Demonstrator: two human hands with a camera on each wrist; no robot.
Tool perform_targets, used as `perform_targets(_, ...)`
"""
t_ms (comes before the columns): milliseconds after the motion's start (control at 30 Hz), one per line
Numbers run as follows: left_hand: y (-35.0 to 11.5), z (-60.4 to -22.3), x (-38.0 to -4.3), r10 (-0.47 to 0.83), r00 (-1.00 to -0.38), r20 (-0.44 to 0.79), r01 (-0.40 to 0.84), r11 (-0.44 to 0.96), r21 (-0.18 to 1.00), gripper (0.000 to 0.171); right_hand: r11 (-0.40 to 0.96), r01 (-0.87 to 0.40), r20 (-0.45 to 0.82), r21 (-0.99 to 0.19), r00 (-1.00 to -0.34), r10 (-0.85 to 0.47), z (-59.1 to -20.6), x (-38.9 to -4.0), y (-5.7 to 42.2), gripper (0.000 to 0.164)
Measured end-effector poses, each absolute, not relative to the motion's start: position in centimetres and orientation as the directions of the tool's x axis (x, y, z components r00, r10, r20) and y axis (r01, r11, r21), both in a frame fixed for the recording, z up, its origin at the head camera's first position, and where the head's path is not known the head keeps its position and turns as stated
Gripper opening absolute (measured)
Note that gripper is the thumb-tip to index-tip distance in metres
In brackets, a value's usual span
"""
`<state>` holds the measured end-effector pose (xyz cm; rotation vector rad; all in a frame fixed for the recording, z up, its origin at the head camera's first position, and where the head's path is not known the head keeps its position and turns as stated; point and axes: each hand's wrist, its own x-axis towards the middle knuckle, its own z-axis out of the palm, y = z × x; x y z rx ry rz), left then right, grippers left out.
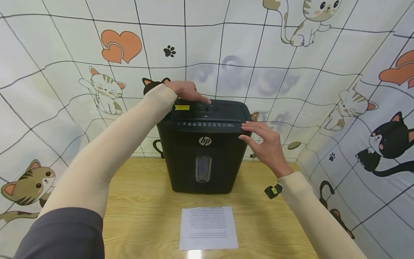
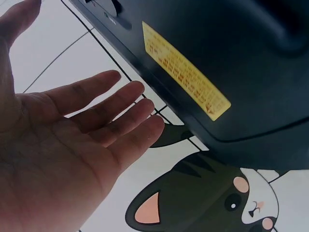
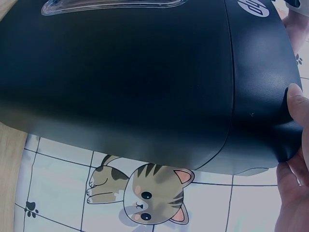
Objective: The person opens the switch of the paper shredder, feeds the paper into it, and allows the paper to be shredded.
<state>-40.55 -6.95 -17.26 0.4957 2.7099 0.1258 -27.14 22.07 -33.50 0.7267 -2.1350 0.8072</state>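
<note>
A black paper shredder (image 1: 223,154) with an HP logo and a clear front window stands upright on the wooden table. My left hand (image 1: 185,90) reaches over its top from the left, the index fingertip at the controls near the back edge. In the left wrist view the fingers of that left hand (image 2: 72,130) are extended beside the shredder's yellow label (image 2: 186,72). My right hand (image 1: 266,145) holds the shredder's upper right corner, fingers on the top edge and thumb in front. The right wrist view shows the thumb (image 3: 298,104) against the black casing (image 3: 145,87).
A printed white sheet of paper (image 1: 208,228) lies on the wooden table (image 1: 139,216) in front of the shredder. A white grid-patterned cloth (image 1: 200,43) with cats and hearts hangs behind and at both sides. A dark wrist device (image 1: 273,191) sits by the right cuff.
</note>
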Motion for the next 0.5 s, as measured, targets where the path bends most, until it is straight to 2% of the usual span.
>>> perform_targets(133,-6.4,-17.2,-41.1,0.337,-0.864,-0.375,0.3,0.941,0.155,0.09,0.635,-0.704,0.785,-0.32,-0.572,-0.238,-33.5,-27.1,22.0,0.037)
perform_targets(500,-5.4,-18.2,-42.2,0.36,-0.873,-0.328,0.329,0.933,0.148,0.088,0.639,-0.698,0.783,-0.323,-0.576,-0.233,-33.7,-27.2,22.3,0.038)
